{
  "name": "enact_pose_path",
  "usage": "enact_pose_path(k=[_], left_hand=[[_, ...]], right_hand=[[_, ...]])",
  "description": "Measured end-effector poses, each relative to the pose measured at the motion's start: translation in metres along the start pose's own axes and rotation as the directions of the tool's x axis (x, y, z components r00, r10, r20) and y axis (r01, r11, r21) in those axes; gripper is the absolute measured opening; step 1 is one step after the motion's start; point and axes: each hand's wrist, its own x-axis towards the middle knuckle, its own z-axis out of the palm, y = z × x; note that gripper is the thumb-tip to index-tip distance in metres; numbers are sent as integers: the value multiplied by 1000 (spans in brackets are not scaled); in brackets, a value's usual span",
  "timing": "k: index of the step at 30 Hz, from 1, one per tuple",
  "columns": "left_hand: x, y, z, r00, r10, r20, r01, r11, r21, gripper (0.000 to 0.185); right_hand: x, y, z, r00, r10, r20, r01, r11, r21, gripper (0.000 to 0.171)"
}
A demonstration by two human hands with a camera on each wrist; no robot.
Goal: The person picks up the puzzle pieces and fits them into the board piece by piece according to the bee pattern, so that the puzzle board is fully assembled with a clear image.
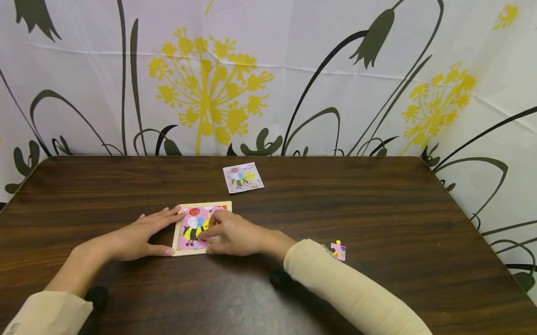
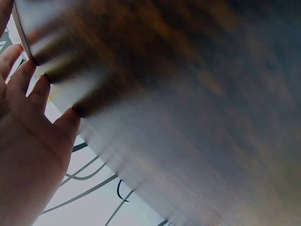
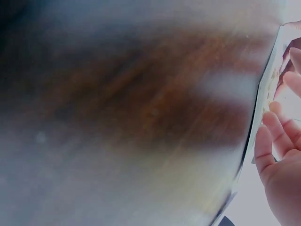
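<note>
A square wooden jigsaw puzzle [image 1: 190, 228] with a bee picture lies on the table in a pale tray frame [image 1: 190, 252]. My left hand [image 1: 137, 237] rests at the frame's left side, fingertips on its upper left corner and thumb at the lower left. Over the puzzle's right part is my right hand [image 1: 237, 234], with bent fingers and the thumb low near the front edge. It covers that part, so whether it pinches a piece is hidden. The left wrist view shows spread left fingers [image 2: 40, 89]; the right wrist view shows right fingers [image 3: 277, 129] beside the frame's edge.
One loose puzzle piece [image 1: 338, 251], pink and yellow, lies on the dark wooden table [image 1: 380, 207] near my right sleeve [image 1: 343, 285]. A square bee picture card [image 1: 243, 178] lies behind the puzzle. A flower-printed curtain [image 1: 318, 74] hangs behind the table's far edge.
</note>
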Motion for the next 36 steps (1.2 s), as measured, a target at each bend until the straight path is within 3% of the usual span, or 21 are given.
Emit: enact_pose_path(k=[18, 36], left_hand=[[1, 0, 1, 1000, 8, -5, -8, 1000, 1, 85], [1, 2, 1, 1000, 0, -2, 0, 1000, -6, 86]], right_hand=[[-5, -1, 1, 994, 70, 89, -66, 997, -50, 33], [-16, -2, -9, 994, 12, 112, -13, 1000, 13, 35]])
